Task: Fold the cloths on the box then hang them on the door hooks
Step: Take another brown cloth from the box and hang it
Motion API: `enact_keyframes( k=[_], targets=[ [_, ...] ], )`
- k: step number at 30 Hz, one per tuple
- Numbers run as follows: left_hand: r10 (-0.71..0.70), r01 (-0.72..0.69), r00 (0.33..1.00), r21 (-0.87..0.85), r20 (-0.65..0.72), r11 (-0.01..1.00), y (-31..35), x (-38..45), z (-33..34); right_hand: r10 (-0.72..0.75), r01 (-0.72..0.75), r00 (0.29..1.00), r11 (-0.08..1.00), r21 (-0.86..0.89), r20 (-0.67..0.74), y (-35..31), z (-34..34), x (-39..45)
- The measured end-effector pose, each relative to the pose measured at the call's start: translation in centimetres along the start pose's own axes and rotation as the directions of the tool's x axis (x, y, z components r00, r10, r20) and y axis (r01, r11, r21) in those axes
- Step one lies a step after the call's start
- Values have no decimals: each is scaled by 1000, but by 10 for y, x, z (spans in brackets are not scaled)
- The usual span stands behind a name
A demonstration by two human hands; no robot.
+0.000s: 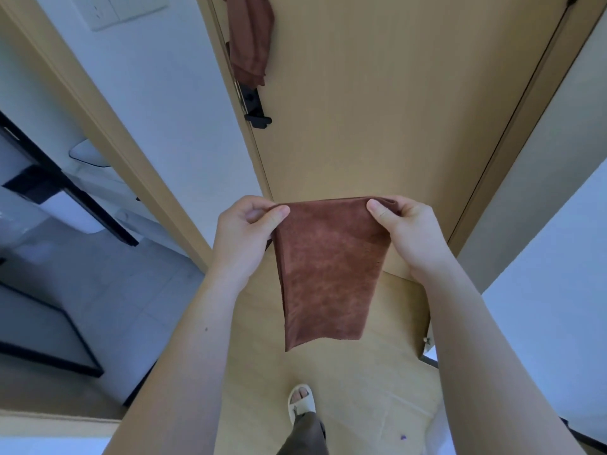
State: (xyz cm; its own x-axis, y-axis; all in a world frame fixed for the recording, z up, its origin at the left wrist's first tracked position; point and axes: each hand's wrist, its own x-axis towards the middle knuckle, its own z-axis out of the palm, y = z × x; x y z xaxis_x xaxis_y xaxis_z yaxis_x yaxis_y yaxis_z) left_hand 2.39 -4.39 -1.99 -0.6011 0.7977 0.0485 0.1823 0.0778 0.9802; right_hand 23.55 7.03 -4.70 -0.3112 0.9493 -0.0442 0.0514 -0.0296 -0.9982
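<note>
Two top corners of a folded brown cloth (325,274) are pinched, one by the left hand (244,231), one by the right hand (412,234). Beyond the hands, a second brown cloth (251,37) is seen hanging on the door (394,110).

White walls (170,103), pale wood floor (361,405) (slightly glossy), daylight

No readable text in my view.

I can make out no words, labels, brand marks or numbers on the brown cloth (323,270), the wooden door (394,110), the second cloth hanging on it (251,37), the wall plate (111,8) at upper left, or the dark-framed panel (75,198) at left; all their surfaces look plain from here.
</note>
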Motion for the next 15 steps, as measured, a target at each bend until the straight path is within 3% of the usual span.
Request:
enact_keyframes(
  k=[4,15],
  targets=[
    [-9,10,998,-21,61,1000,-7,61,-13,2,-4,1000,998,-63,-29,-8,28,46],
    [25,-11,981,-77,192,997,-7,207,-44,-53,51,987,999,-18,-153,-31,95,139]
  ],
)
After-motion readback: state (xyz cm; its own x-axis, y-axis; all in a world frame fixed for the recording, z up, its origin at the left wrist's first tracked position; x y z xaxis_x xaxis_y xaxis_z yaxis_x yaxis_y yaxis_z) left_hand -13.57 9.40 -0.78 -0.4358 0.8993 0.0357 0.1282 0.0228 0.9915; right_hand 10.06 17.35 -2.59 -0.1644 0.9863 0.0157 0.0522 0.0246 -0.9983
